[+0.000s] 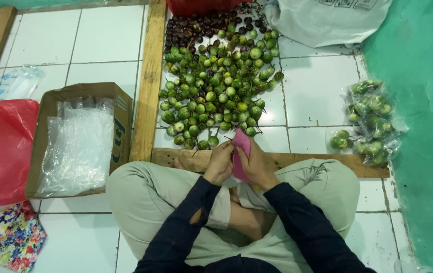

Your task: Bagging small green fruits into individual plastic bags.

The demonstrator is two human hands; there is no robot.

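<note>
Heaped on the tiled floor (317,86) inside the wooden frame (148,81): round green fruits (219,86), dark brown ones (196,25) behind. Liable to roll and scatter if knocked by a knee (frame edge low). Cardboard box (44,146) at left, filled with clear plastic bags (77,146); prone to slide out, being loosely stacked. At right, filled bags of green fruits (370,121) against the green wall; could spill if not tied. Left hand (220,163) and right hand (254,164) both closed around a pink bag (240,149) just above the lap, touching the pile's near edge; thin film, easily torn by stems.
</note>
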